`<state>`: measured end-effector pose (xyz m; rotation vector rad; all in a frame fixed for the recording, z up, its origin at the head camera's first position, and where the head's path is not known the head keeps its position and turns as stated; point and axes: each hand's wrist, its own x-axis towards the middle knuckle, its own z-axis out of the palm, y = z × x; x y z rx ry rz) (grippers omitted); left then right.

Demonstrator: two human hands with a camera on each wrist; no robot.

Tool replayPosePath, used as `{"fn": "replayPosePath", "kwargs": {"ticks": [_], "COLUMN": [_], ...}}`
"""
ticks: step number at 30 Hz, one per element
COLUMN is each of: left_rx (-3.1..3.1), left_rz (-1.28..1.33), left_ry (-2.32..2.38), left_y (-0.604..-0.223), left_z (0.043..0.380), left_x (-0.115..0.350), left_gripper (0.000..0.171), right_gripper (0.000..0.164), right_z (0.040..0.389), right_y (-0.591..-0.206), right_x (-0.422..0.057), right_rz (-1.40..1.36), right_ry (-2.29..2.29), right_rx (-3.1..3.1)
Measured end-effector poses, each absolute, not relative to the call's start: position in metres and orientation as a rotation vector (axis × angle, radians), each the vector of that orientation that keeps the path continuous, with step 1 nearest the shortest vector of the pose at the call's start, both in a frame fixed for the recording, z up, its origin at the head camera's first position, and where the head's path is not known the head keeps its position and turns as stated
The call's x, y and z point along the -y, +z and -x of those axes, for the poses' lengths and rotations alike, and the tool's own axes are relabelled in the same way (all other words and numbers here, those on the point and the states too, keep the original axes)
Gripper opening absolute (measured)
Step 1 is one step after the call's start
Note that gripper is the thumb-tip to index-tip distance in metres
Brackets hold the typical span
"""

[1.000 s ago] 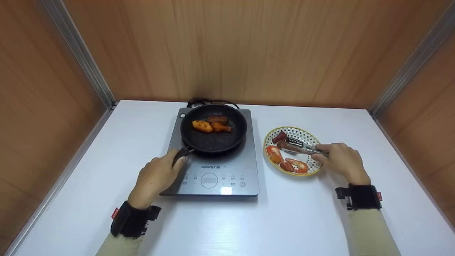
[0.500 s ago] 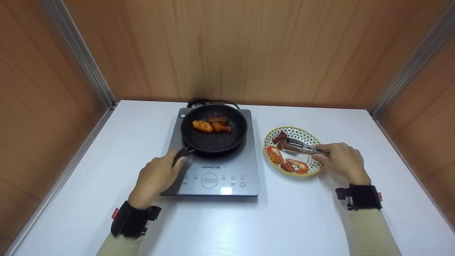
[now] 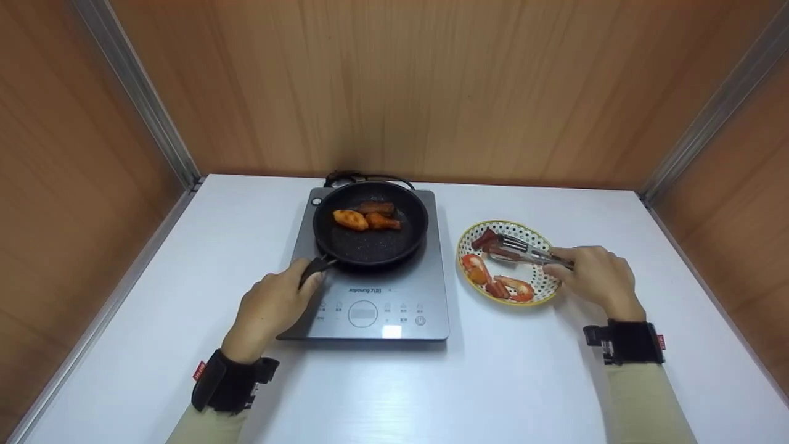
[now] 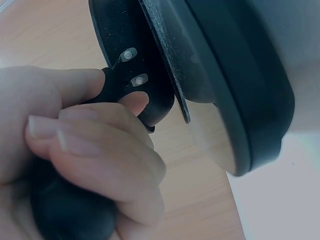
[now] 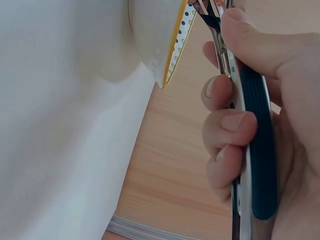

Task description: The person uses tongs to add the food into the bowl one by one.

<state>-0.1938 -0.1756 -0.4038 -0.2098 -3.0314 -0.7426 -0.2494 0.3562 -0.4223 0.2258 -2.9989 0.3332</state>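
Note:
My left hand (image 3: 271, 308) grips the black handle (image 4: 75, 210) of a frying pan (image 3: 370, 250), which sits on a grey induction cooktop (image 3: 400, 296). Three browned pieces lie in the pan: a yellow-orange piece (image 3: 351, 219), a drumstick-shaped piece (image 3: 383, 221) and a dark strip (image 3: 376, 208). In my right hand (image 3: 596, 277) is a pair of metal food tongs (image 3: 530, 250) with dark grip strips, seen close in the right wrist view. The tong ends reach over a dotted, yellow-rimmed plate (image 3: 542, 295), at a reddish-brown sausage-like piece (image 3: 502, 253) partly hidden beneath them.
Also on the plate are shrimp (image 3: 515, 287), a dark red piece (image 3: 484, 238) and smaller reddish pieces. A black cord (image 3: 345, 176) runs behind the cooktop. Wooden panels (image 3: 394, 92) enclose the white table (image 3: 382, 394) at the back and sides.
My right hand and the tongs have shifted slightly to the right and up, and the tong ends look closer together around the sausage-like piece. The left hand and pan hold still.

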Motion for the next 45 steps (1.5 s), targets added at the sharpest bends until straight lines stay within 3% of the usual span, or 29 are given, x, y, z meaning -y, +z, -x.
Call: {"fn": "replayPosePath", "kwargs": {"ticks": [14,23,35,40,45], "left_rx": [3.029,3.032,3.037,3.031,3.032], "left_rz": [0.210,0.216,0.178,0.184,0.174], "left_ry": [-0.742,-0.741,-0.748,-0.741,-0.736], "left_y": [-0.405,-0.405,-0.407,-0.406,-0.405], "left_z": [0.194,0.194,0.195,0.194,0.195], "left_x": [0.176,0.176,0.177,0.175,0.174], "left_gripper": [0.026,0.024,0.024,0.025,0.024], "right_gripper": [0.048,0.044,0.038,0.021,0.026], "right_z": [0.246,0.236,0.248,0.260,0.273], "right_y": [-0.416,-0.401,-0.365,-0.352,-0.346], "right_x": [-0.351,-0.323,-0.233,-0.194,-0.164], "right_rz": [-0.187,-0.162,-0.262,-0.314,-0.331], "right_ry": [0.351,0.435,0.439,0.291,0.180], "right_rx": [2.910,2.796,2.687,2.648,2.671]}}
